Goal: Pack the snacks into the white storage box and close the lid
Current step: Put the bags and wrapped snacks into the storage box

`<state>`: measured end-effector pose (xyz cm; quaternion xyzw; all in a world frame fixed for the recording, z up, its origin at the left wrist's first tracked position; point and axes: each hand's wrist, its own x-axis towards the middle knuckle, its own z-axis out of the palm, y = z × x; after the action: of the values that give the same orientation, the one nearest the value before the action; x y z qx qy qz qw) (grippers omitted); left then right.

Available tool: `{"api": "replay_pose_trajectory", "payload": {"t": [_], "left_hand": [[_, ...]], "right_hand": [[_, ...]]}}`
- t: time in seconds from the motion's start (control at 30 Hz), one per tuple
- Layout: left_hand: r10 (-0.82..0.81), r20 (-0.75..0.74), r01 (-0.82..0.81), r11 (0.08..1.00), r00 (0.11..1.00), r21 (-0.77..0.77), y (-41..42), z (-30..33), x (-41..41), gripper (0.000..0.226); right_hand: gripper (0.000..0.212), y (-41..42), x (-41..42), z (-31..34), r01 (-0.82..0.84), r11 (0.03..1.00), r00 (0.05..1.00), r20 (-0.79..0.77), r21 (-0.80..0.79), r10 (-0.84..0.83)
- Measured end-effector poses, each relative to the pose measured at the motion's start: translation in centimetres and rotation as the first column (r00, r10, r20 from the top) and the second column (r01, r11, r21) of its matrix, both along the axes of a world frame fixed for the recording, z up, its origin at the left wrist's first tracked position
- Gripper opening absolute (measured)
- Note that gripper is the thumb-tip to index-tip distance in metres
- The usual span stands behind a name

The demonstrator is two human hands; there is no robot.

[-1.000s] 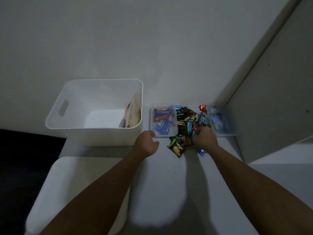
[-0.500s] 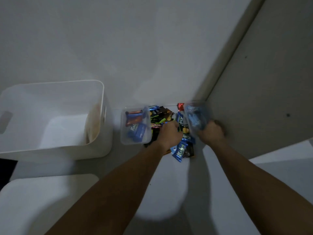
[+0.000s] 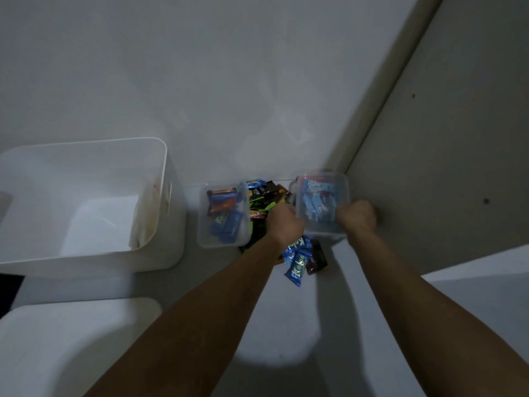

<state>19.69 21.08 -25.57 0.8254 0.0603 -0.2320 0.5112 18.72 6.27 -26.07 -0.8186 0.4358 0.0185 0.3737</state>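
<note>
**Both hands on the right-hand clear tub**

Right of centre in the frame, a small clear plastic tub (image 3: 322,204) holding pale blue packets sits between the two hands. The left hand (image 3: 284,223) is curled around its left wall and the right hand (image 3: 356,216) is closed in a fist on its right edge; its outline is blurred. Under and left of the left hand lies a loose heap of snacks (image 3: 297,260) in glossy blue, black and green wrappers. Just left of the heap stands a second clear tub (image 3: 224,214) with brown and blue bars inside. At the left edge of the frame is the white storage box (image 3: 169,213), open, smooth-walled, with rounded corners and a slot handle. Its flat white lid (image 3: 71,345) lies in the lower left.
</note>
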Motion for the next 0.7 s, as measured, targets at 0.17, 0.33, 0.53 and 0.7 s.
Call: {"api": "replay_pose_trajectory", "payload": {"t": [0.17, 0.33, 0.53, 0.7], "left_hand": [[0.212, 0.062, -0.208, 0.976, 0.975, -0.06, 3.4, 3.3, -0.4, 0.015], [0.469, 0.181, -0.478, 0.879, 0.864, 0.003, 9.0, 4.6, -0.1, 0.021], [0.449, 0.21, -0.491, 0.834, 0.869, 0.252, 13.6, 3.3, 0.9, 0.036], [0.428, 0.046, -0.416, 0.84, 0.903, 0.348, 14.6, 2.4, 0.7, 0.042]], "right_hand": [[0.022, 3.9, 1.4, 2.9, -0.042, 0.992, 0.973, 0.23, 0.118, 0.014], [0.017, 9.9, 2.9, 3.8, -0.221, 0.958, 0.95, 0.263, 0.185, 0.168], [0.01, 15.0, 3.2, 3.1, -0.35, 0.911, 0.925, 0.236, 0.219, 0.299], [0.005, 16.1, 2.8, 0.8, -0.411, 0.862, 0.911, 0.175, 0.296, 0.374]]}}
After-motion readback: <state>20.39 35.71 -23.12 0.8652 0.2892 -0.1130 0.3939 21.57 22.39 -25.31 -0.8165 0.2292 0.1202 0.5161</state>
